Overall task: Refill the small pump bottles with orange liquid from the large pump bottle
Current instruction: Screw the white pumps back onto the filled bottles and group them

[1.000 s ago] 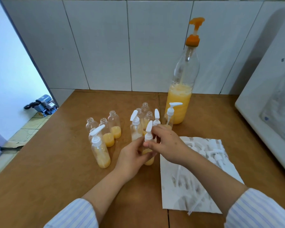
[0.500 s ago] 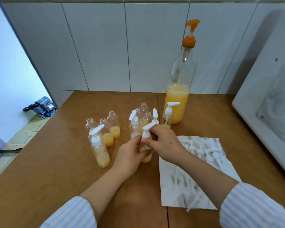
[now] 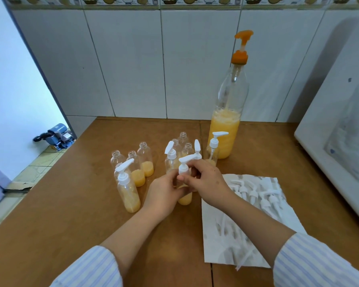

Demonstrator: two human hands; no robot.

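A small pump bottle (image 3: 184, 195) was held upright by the left hand (image 3: 164, 193) before the large pump bottle (image 3: 226, 129); its pump head (image 3: 184, 162), spout rightward, was pinched by the right hand (image 3: 205, 179). No legible writing.

Both forearms reaching in from striped sleeves to meet mid-table, left hand (image 3: 164, 195) curled round the body of a small bottle (image 3: 184, 198), right hand (image 3: 205, 179) above it, fingers pinching its white pump collar (image 3: 183, 168).
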